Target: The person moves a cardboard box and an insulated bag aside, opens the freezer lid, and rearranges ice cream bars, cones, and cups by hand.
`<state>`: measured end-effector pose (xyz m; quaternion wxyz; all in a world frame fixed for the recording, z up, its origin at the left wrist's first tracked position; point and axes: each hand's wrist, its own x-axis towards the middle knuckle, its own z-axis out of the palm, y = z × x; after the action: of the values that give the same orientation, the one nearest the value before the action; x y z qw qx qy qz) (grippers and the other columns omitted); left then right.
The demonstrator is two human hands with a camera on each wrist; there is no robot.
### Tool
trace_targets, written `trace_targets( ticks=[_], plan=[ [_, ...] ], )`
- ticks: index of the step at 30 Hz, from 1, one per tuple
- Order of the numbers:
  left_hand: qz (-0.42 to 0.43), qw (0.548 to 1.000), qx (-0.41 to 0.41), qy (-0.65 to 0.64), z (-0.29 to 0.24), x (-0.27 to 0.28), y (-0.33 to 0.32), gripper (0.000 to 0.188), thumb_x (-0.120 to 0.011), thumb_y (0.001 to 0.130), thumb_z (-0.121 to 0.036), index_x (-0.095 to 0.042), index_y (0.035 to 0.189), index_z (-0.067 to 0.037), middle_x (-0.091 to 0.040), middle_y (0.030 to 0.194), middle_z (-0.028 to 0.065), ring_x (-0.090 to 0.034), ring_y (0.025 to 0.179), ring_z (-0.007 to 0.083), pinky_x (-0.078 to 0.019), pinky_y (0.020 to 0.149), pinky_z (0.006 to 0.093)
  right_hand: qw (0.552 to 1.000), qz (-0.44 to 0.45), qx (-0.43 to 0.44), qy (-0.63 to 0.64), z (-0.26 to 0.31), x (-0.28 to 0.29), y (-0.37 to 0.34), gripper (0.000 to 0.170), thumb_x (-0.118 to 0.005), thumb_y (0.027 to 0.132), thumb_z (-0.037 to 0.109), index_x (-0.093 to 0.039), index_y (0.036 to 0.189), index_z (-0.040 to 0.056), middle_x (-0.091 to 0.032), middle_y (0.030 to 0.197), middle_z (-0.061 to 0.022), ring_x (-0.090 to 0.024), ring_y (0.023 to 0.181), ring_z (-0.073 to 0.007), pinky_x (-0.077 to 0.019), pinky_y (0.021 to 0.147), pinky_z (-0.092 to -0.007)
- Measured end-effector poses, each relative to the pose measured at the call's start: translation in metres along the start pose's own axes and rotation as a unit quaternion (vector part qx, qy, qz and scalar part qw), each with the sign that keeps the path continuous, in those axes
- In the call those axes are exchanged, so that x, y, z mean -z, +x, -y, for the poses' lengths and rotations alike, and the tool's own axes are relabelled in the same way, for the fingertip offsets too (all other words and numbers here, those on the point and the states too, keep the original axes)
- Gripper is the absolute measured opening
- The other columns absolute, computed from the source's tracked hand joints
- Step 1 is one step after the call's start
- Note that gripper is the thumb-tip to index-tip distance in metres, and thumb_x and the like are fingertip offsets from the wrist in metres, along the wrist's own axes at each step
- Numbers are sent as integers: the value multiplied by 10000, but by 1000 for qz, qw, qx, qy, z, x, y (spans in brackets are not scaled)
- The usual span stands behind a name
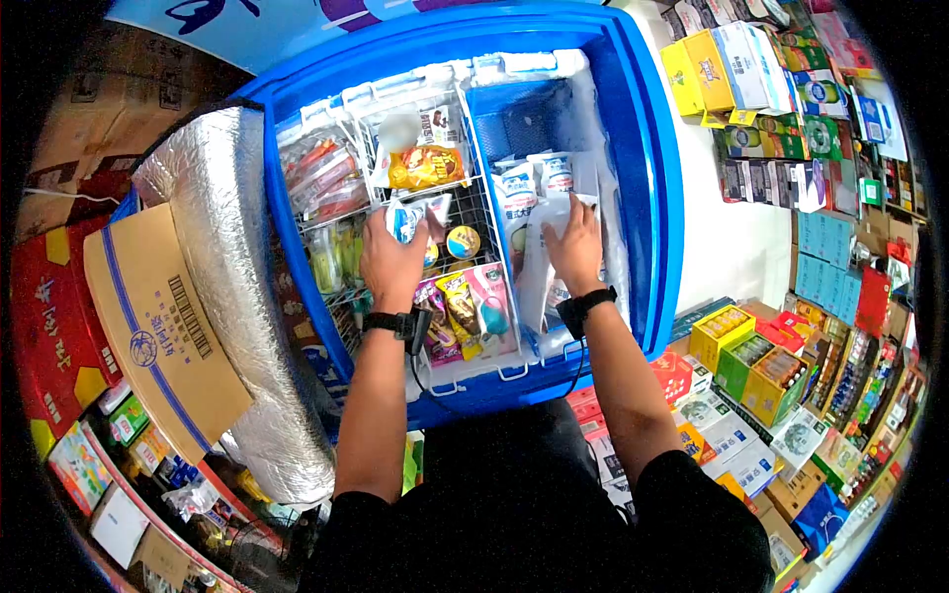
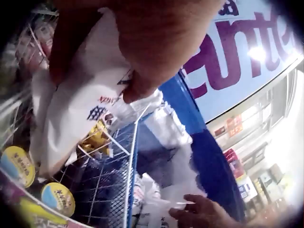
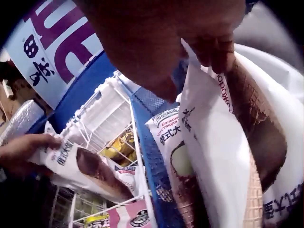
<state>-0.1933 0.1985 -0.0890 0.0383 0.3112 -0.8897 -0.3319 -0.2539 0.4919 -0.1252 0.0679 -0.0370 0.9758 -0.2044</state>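
My left hand (image 1: 393, 259) grips a white wrapped ice cream cone (image 3: 78, 164) with a brown cone printed on it, tilted above the wire basket. Thumb and fingers lie on opposite sides of the wrapper in the left wrist view. Over in the right compartment of the freezer, my right hand (image 1: 576, 247) pinches the upper end of another wrapped ice cream cone (image 3: 209, 128). More cone packets (image 3: 173, 142) lie beside and under it. Two yellow-lidded tubs (image 2: 58, 199) sit in the basket below my left hand.
White wire baskets (image 1: 509, 374) divide the blue chest freezer (image 1: 643, 198), whose inner walls are frosted. Yellow packets (image 1: 425, 166) lie in the far basket section; colourful ice cream packets (image 1: 460, 314) lie nearest me. A cardboard box (image 1: 163, 326) and silver insulating cover (image 1: 222, 247) stand at left.
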Motion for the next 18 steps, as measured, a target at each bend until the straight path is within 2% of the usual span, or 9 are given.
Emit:
trace_targets(
  ticks=[3,4,7,8,11,12,13,15,18],
  plan=[
    [-31,994,3,104,1,-31,-2,631,-777,863,-457,-600,1274,-12,-612,1300,208,-542,1257,402,-406,1057,525,996,-58,-51,50,-17,-29,-8,751,-786,872,299,-452,1446,-52,-634,1285,-292,-656,1136,-429,-532,978,-462],
    [-25,992,-9,126,8,-43,-4,667,-774,869,-482,-578,1296,-9,-532,1411,191,-427,1347,395,-306,1124,557,994,-40,-86,51,-17,-31,-9,786,-804,851,324,-451,1441,-57,-692,1161,-297,-703,1022,-442,-569,890,-466],
    [-96,976,-71,183,30,-70,-12,669,-759,885,-497,-561,1318,-28,-442,1498,181,-402,1366,391,-270,1148,590,992,24,-116,39,-19,-33,-13,790,-812,837,330,-462,1432,-54,-711,1117,-296,-709,997,-456,-572,872,-471],
    [-82,976,-91,183,39,-75,-13,695,-743,898,-523,-543,1355,-39,-371,1573,182,-368,1419,400,-227,1184,616,995,-7,-88,48,-21,-33,-12,695,-818,828,340,-564,1355,-36,-729,1074,-276,-723,964,-435,-577,833,-465],
    [-85,972,-142,166,44,-71,-12,738,-730,907,-536,-508,1405,-39,-341,1608,189,-321,1473,402,-201,1208,627,989,40,-120,76,1,6,-9,579,-816,832,342,-660,1254,-21,-746,1015,-243,-738,923,-403,-578,791,-449],
    [-89,968,-152,177,43,-69,-11,778,-722,911,-547,-478,1441,-33,-318,1628,196,-301,1497,395,-210,1210,629,993,1,-84,83,0,15,-12,507,-822,834,310,-701,1203,-15,-747,946,-225,-745,869,-366,-577,761,-412],
    [-92,968,-155,173,43,-68,-8,768,-720,912,-546,-487,1432,-31,-326,1621,198,-308,1492,396,-219,1206,625,993,4,-71,94,12,38,-14,446,-810,865,210,-688,1220,-31,-748,924,-197,-748,824,-265,-570,733,-359],
    [-99,968,-160,164,44,-67,0,749,-718,915,-544,-505,1414,-28,-342,1608,201,-322,1482,397,-238,1199,616,980,7,-81,182,23,75,-23,427,-791,886,197,-683,1231,-31,-746,1009,-232,-747,878,-321,-577,789,-387],
    [-64,976,-133,157,39,-69,10,713,-729,902,-546,-561,1355,-22,-398,1541,212,-351,1428,432,-285,1155,590,937,-24,-87,338,46,129,-33,394,-755,955,129,-639,1281,-60,-738,1080,-118,-674,945,-148,-554,822,-310]
  ],
)
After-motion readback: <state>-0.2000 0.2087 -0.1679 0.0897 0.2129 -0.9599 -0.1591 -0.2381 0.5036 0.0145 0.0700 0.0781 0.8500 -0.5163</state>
